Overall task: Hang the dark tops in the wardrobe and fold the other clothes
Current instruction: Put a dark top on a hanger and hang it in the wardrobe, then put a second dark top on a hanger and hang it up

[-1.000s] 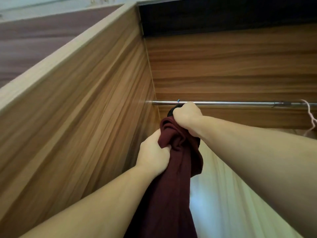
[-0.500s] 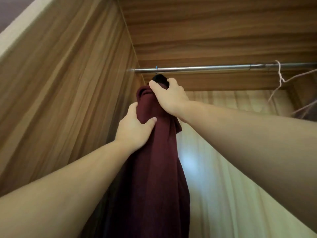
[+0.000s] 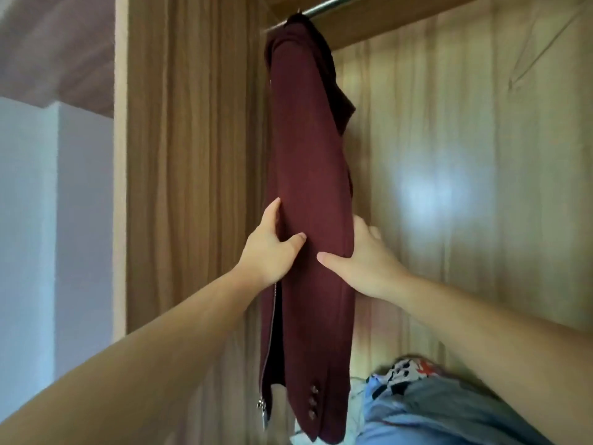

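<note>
A dark maroon jacket hangs from the metal rail at the wardrobe's upper left, its zip and sleeve buttons low down. My left hand presses on the jacket's left side at mid height, thumb across the front. My right hand holds the right edge, with the thumb in front and the fingers behind the cloth. The hanger is almost wholly hidden under the collar.
The wardrobe's wooden side wall stands close on the left of the jacket and the back panel lies behind it. A heap of clothes, blue denim and a patterned piece, lies on the wardrobe floor at lower right.
Both hands have slid down from the collar by the rail to the jacket's middle. The jacket now hangs at full length from the rail, and my view has dropped.
</note>
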Demonstrator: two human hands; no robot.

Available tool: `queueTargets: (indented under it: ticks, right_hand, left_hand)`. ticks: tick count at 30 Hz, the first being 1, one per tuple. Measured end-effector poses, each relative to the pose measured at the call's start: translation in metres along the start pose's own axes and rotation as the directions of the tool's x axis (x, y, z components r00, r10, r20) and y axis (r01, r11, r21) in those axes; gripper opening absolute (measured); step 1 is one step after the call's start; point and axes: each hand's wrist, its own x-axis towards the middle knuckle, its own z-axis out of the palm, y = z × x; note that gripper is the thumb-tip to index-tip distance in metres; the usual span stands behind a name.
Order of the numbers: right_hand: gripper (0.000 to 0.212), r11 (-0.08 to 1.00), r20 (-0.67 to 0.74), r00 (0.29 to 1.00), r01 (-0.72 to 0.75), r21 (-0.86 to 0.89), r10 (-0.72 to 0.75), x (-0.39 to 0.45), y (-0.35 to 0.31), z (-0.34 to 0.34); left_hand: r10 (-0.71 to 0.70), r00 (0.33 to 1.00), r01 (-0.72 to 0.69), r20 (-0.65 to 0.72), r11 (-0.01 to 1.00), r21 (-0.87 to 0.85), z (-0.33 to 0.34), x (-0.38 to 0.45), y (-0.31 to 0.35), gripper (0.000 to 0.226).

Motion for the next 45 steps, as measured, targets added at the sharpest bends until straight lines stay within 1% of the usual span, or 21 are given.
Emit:
queueTargets:
  ticks: [1, 3, 6, 8, 10, 11, 13, 15, 18, 20, 22, 24, 27, 30, 34, 37, 40, 42, 45]
  right_hand:
    - [0.080, 1.000, 0.012, 1.000, -0.011, 0.011, 0.011, -0.018, 0.003, 0.005]
    - [0.071, 0.999, -0.036, 0.999, 0.010, 0.036, -0.009, -0.048, 0.003, 0.014]
    - [0.073, 0.997, -0.165, 0.984, 0.069, 0.035, -0.062, -0.081, -0.011, 0.023]
    - [0.072, 0.991, -0.181, 0.974, 0.131, -0.035, -0.136, -0.096, -0.025, 0.029]
    - [0.070, 0.964, -0.121, 0.966, 0.205, -0.167, -0.226, -0.109, -0.042, 0.040]
    - [0.069, 0.951, -0.078, 0.967, 0.223, -0.212, -0.244, -0.117, -0.051, 0.048]
    - [0.069, 0.927, 0.014, 0.964, 0.260, -0.269, -0.266, -0.134, -0.070, 0.070]
    - [0.066, 0.883, 0.123, 0.932, 0.361, -0.300, -0.340, -0.156, -0.091, 0.099]
    - [0.061, 0.844, 0.264, 0.865, 0.486, -0.226, -0.427, -0.197, -0.127, 0.149]
    - [0.061, 0.835, 0.362, 0.816, 0.528, -0.153, -0.450, -0.225, -0.152, 0.183]
    - [0.062, 0.846, 0.427, 0.782, 0.528, -0.069, -0.453, -0.252, -0.178, 0.216]
    - [0.064, 0.860, 0.473, 0.756, 0.511, 0.006, -0.452, -0.273, -0.197, 0.240]
    - [0.065, 0.833, 0.546, 0.657, 0.531, 0.153, -0.519, -0.305, -0.235, 0.270]
    - [0.063, 0.781, 0.559, 0.571, 0.570, 0.257, -0.601, -0.331, -0.264, 0.286]
    - [0.061, 0.716, 0.551, 0.473, 0.566, 0.408, -0.688, -0.365, -0.282, 0.294]
    - [0.062, 0.675, 0.570, 0.376, 0.518, 0.525, -0.731, -0.399, -0.288, 0.295]
    - [0.062, 0.610, 0.571, 0.254, 0.509, 0.608, -0.781, -0.441, -0.292, 0.289]
    - [0.062, 0.573, 0.556, 0.194, 0.478, 0.666, -0.808, -0.469, -0.299, 0.282]
    - [0.064, 0.495, 0.513, 0.094, 0.457, 0.739, -0.853, -0.508, -0.318, 0.268]
  left_hand:
    - [-0.030, 0.999, 0.028, 0.022, 0.998, 0.051, -0.004, -0.020, -0.003, 0.078]
    - [-0.072, 0.996, 0.063, 0.059, 0.987, 0.146, -0.016, -0.056, -0.009, 0.079]
    - [-0.091, 0.994, 0.065, 0.067, 0.945, 0.320, -0.047, -0.098, -0.010, 0.080]
    - [-0.093, 0.993, 0.051, 0.071, 0.891, 0.451, -0.073, -0.121, -0.008, 0.079]
    - [-0.116, 0.991, 0.063, 0.068, 0.846, 0.529, -0.102, -0.145, -0.005, 0.077]
    - [-0.131, 0.990, 0.075, 0.059, 0.821, 0.565, -0.117, -0.158, -0.005, 0.076]
    - [-0.158, 0.987, 0.097, 0.030, 0.734, 0.672, -0.150, -0.186, -0.009, 0.071]
    - [-0.193, 0.981, 0.118, 0.011, 0.643, 0.757, -0.187, -0.223, -0.019, 0.065]
    - [-0.307, 0.952, 0.179, -0.018, 0.505, 0.844, -0.250, -0.289, -0.035, 0.056]
    - [-0.381, 0.920, 0.259, -0.090, 0.419, 0.870, -0.291, -0.338, -0.041, 0.055]
    - [-0.445, 0.880, 0.343, -0.168, 0.349, 0.872, -0.326, -0.383, -0.040, 0.058]
    - [-0.491, 0.842, 0.403, -0.225, 0.296, 0.866, -0.348, -0.419, -0.035, 0.059]
    - [-0.519, 0.778, 0.512, -0.354, 0.198, 0.836, -0.376, -0.476, -0.015, 0.059]
    - [-0.522, 0.707, 0.604, -0.478, 0.092, 0.792, -0.387, -0.522, 0.009, 0.058]
    - [-0.478, 0.607, 0.707, -0.636, -0.042, 0.706, -0.371, -0.576, 0.045, 0.057]
    - [-0.456, 0.498, 0.780, -0.737, -0.136, 0.611, -0.343, -0.620, 0.075, 0.058]
    - [-0.451, 0.380, 0.833, -0.808, -0.213, 0.511, -0.310, -0.665, 0.106, 0.061]
    - [-0.433, 0.321, 0.854, -0.842, -0.253, 0.455, -0.295, -0.692, 0.126, 0.060]
    - [-0.368, 0.241, 0.882, -0.898, -0.303, 0.361, -0.278, -0.734, 0.158, 0.059]
